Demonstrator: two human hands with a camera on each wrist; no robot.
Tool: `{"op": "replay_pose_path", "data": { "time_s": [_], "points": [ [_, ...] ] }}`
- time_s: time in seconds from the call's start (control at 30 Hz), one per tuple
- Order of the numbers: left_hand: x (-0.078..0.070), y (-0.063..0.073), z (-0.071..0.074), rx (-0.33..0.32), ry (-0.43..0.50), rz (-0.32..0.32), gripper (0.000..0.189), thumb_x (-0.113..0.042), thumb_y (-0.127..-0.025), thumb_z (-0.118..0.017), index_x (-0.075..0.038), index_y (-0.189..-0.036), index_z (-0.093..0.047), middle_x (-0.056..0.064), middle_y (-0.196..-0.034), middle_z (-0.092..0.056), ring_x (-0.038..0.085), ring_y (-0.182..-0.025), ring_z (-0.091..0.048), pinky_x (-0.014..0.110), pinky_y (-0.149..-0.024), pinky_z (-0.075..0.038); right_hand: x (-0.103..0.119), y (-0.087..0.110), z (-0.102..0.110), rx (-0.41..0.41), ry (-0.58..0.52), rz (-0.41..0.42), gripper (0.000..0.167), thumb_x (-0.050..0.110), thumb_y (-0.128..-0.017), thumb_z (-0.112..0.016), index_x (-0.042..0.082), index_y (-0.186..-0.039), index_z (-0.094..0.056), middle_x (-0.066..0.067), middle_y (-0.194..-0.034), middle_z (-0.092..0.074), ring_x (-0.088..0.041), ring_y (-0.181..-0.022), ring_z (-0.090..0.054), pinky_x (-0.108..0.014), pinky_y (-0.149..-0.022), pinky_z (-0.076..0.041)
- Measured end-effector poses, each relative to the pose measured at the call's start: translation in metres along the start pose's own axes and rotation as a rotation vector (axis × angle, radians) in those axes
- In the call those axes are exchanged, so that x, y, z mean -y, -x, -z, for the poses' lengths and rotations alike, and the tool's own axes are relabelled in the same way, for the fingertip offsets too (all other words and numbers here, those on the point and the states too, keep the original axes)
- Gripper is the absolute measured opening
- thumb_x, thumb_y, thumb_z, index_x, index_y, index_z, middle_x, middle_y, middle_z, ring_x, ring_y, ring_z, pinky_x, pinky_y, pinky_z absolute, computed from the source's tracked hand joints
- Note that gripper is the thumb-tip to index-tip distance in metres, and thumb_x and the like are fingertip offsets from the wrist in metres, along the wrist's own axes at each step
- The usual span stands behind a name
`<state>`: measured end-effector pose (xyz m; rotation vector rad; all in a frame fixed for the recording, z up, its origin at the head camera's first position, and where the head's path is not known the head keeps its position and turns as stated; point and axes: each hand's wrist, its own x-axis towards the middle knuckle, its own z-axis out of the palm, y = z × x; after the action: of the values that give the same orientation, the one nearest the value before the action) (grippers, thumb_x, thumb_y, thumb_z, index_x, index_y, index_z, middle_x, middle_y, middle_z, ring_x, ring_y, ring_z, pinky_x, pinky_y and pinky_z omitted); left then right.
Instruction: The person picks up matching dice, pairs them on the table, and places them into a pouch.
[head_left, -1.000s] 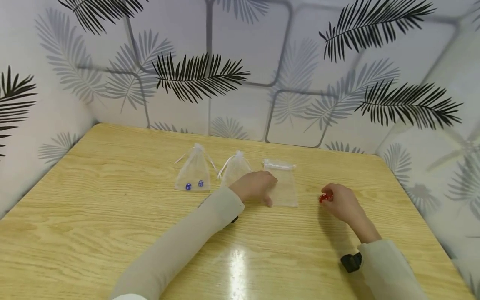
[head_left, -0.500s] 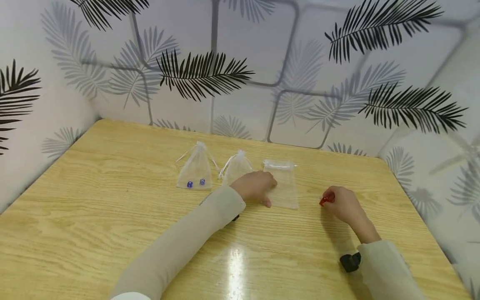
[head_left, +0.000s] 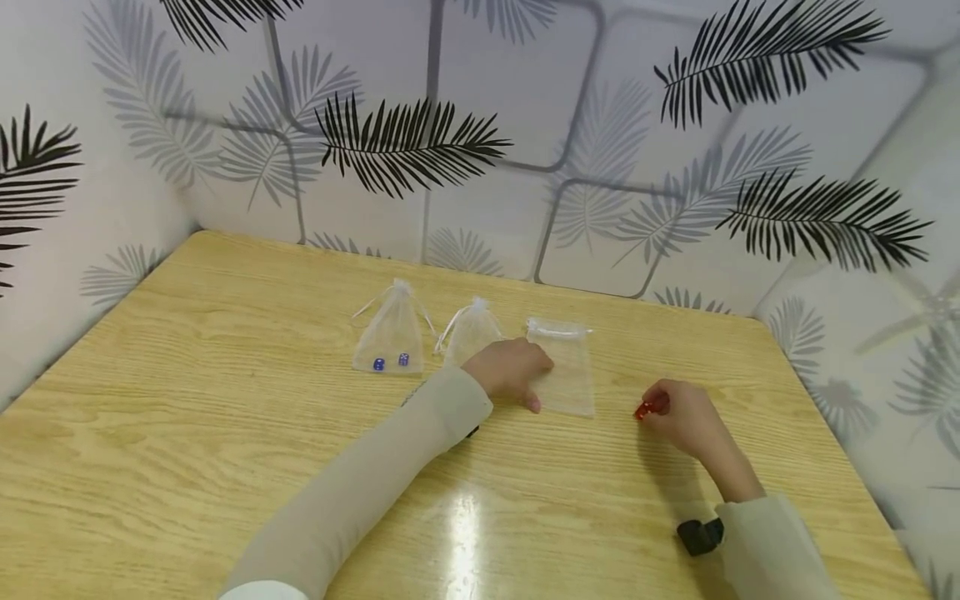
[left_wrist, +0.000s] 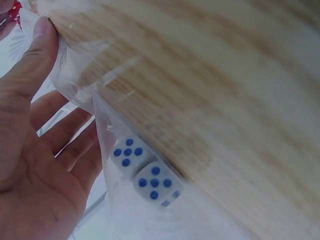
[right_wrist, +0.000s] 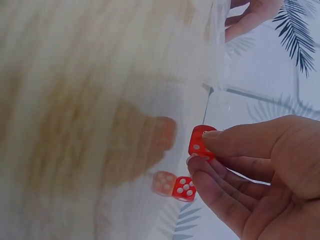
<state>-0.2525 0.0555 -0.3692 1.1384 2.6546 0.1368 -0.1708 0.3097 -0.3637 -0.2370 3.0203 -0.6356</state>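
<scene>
Nearest: pale L sleeve & R sleeve, w/ a blk device at the R cuff. Both reach over the wood-grain worktop, which has a bright glare streak nr its front.

Next, R hand, just R of the bags: thumb & fingertips pinch a red die; 2nd red die is right by the fingertips, below the first, its reflection showing in the worktop.

L hand is spread & relaxed, thumb apart from fingers, touching the L side of the right bag, a sheer one lying flat w/ a straight, wide top. White dice w/ blue dots, 2 of them, sit in a sheer bag next to L hand; can't tell for sure which.

Bit farther: middle bag, neck gathered, lower part hidden behind L hand. Beside it, left bag, also gathered, w/ 2 blue dice nr its bottom edge.

Back: wall w/ blk & grey leaf print.
</scene>
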Motion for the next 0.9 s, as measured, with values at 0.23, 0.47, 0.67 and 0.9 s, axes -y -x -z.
{"op": "replay_pose_path", "data": {
  "time_s": [0.23,0.47,0.67,0.9],
  "points": [
    [0.001,-0.001,0.002,0.000,-0.030,-0.004,0.067,-0.043,-0.079,-0.071,-0.014,-0.136,-0.052,0.001,-0.139,-0.054,0.021,-0.128,-0.049,0.033,-0.108,-0.039,0.019,0.009,-0.003,-0.021,-0.015,0.037,0.020,0.001,-0.081,-0.069,-0.009,-0.098,-0.063,-0.018,-0.086,-0.066,-0.028,-0.077,-0.064,-0.041,-0.068,-0.054],
    [0.000,0.001,0.001,0.005,0.019,0.020,0.068,-0.041,-0.081,-0.072,-0.014,-0.139,-0.050,0.001,-0.141,-0.051,0.022,-0.130,-0.047,0.034,-0.109,-0.037,0.034,0.018,-0.008,-0.021,-0.036,0.069,0.018,0.001,-0.081,-0.067,-0.006,-0.097,-0.065,-0.012,-0.085,-0.067,-0.022,-0.074,-0.064,-0.037,-0.066,-0.055],
    [0.000,0.000,-0.001,0.017,0.011,0.023,0.070,-0.042,-0.082,-0.071,-0.014,-0.141,-0.047,0.001,-0.143,-0.049,0.021,-0.133,-0.044,0.034,-0.111,-0.036,0.050,0.025,-0.014,-0.024,-0.055,0.099,0.017,0.001,-0.080,-0.070,-0.004,-0.096,-0.066,-0.009,-0.085,-0.068,-0.018,-0.073,-0.064,-0.034,-0.065,-0.054],
    [-0.002,0.000,0.000,0.004,0.007,0.028,0.069,-0.042,-0.081,-0.072,-0.015,-0.140,-0.049,0.000,-0.141,-0.051,0.020,-0.130,-0.047,0.034,-0.109,-0.037,0.070,0.032,-0.022,-0.007,-0.112,0.136,0.015,0.000,-0.080,-0.071,0.000,-0.094,-0.066,-0.005,-0.084,-0.067,-0.012,-0.072,-0.062,-0.024,-0.063,-0.052]
  ]
}}
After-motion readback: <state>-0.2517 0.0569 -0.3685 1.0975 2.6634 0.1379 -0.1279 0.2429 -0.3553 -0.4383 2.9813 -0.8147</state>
